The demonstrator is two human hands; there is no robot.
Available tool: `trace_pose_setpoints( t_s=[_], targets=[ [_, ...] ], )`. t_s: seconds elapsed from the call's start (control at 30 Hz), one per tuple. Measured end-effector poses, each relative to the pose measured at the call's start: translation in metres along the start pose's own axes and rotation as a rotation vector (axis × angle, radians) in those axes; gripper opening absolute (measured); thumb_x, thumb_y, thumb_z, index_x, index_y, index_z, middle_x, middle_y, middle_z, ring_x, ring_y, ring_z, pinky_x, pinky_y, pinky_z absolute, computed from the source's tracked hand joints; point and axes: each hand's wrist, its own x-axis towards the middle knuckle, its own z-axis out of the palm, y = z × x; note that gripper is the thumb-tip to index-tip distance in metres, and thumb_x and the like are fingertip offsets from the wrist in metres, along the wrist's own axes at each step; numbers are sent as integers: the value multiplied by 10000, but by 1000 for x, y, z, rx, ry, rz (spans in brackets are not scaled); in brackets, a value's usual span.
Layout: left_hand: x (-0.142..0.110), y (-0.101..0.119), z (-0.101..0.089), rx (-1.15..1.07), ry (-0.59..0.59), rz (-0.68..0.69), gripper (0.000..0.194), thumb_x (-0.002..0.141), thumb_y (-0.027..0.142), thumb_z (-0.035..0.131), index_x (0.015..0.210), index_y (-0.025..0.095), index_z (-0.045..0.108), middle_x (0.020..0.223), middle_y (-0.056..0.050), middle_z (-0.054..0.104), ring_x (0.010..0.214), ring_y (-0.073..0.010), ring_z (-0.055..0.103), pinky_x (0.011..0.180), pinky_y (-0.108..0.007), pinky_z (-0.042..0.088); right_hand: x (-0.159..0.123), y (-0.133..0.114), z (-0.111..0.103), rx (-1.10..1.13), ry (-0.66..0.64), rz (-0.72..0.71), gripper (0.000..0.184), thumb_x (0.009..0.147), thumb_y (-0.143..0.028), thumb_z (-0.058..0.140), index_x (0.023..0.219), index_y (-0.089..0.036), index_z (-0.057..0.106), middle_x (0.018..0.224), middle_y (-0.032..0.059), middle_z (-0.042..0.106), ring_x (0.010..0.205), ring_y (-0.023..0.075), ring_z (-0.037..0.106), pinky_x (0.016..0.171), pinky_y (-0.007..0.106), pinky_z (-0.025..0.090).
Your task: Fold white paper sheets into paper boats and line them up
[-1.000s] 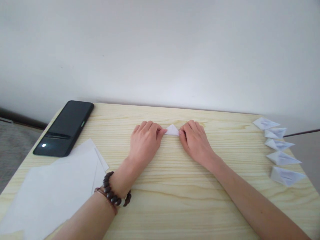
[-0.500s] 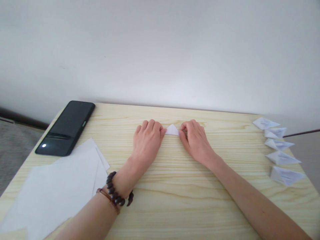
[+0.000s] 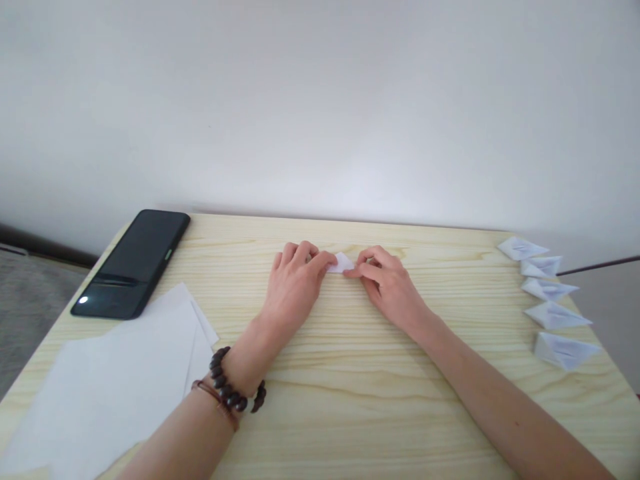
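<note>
A small folded piece of white paper (image 3: 341,263) with a pointed top lies between my two hands, low over the wooden table (image 3: 350,400). The thumb and forefinger of my left hand (image 3: 295,280) pinch its left end. At its right end, the fingers of my right hand (image 3: 390,287) are closed on it, the thumb lying along its lower edge. Fingertips cover both ends of the paper. Dark beads and a thin brown cord circle my left wrist.
Several folded paper boats (image 3: 553,313) stand in a column by the table's right edge. A black smartphone (image 3: 133,267) lies at the far left, and loose white sheets (image 3: 120,387) are spread below it. A pale wall (image 3: 320,107) rises behind the table.
My fingers have shifted their hold on the folded paper; the right thumb now reaches further over its lower edge and less of the paper shows. The view has moved slightly.
</note>
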Motion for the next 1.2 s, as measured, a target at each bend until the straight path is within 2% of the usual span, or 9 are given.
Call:
trace_pose_setpoints(
  t_s=[0.2, 0.33, 0.43, 0.5, 0.63, 0.73, 0.97, 1.2],
  targets=[
    [0, -1, 2, 11, 12, -50, 214, 926, 246, 497, 1021, 300, 681, 998, -63, 598, 966, -258, 456, 810, -412, 380, 0, 7, -6, 3, 18, -94, 339, 842, 2, 453, 870, -192, 729, 945, 66, 580, 712, 123, 571, 700, 294, 488],
    [-2, -6, 1, -47, 30, 45, 239, 926, 232, 505, 1076, 310, 674, 1086, -55, 609, 1047, -251, 460, 854, -410, 385, 0, 10, -11, -2, -6, -113, 327, 807, -1, 481, 943, -196, 706, 1038, 73, 617, 871, 163, 601, 813, 324, 498],
    [-2, -9, 0, -81, 11, 115, 241, 890, 306, 578, 1115, 287, 662, 1163, -48, 618, 1097, -257, 466, 898, -422, 393, 1, 9, -13, 14, -41, -82, 263, 830, -70, 521, 1022, -184, 660, 1078, 82, 618, 992, 189, 594, 897, 349, 483],
    [-2, -10, 0, -99, 2, 142, 243, 871, 311, 607, 1103, 264, 668, 1145, -47, 638, 1084, -254, 490, 901, -421, 410, 2, 7, -14, 26, -50, -56, 218, 862, -141, 540, 1052, -190, 635, 1062, 78, 619, 1010, 192, 588, 914, 355, 478],
    [0, -10, 1, -158, 43, 199, 192, 910, 243, 547, 1051, 211, 674, 1032, -52, 683, 993, -209, 554, 865, -369, 466, 3, 6, -13, 16, -72, -19, 204, 886, -266, 574, 1075, -206, 621, 1022, 71, 620, 983, 201, 584, 905, 370, 476],
    [1, -9, 0, -162, 85, 219, 188, 927, 258, 517, 1011, 193, 673, 968, -56, 697, 920, -189, 589, 832, -348, 494, 3, 6, -11, 7, -71, -28, 217, 888, -281, 579, 1087, -205, 623, 1004, 72, 622, 953, 201, 588, 873, 363, 487],
    [2, -7, -4, -226, 110, 296, 199, 927, 276, 518, 1028, 176, 656, 991, -61, 706, 916, -181, 610, 835, -313, 499, 1, 4, -9, 58, 98, -89, 174, 934, -228, 510, 998, -210, 671, 897, 51, 657, 805, 139, 622, 734, 266, 509],
    [1, -6, -3, -229, 195, 262, 181, 912, 245, 533, 872, 173, 695, 798, -44, 727, 745, -159, 630, 714, -287, 476, 2, 3, -6, 61, 152, -93, 181, 909, -290, 564, 891, -197, 718, 813, 50, 712, 706, 140, 646, 656, 261, 505]
  ],
)
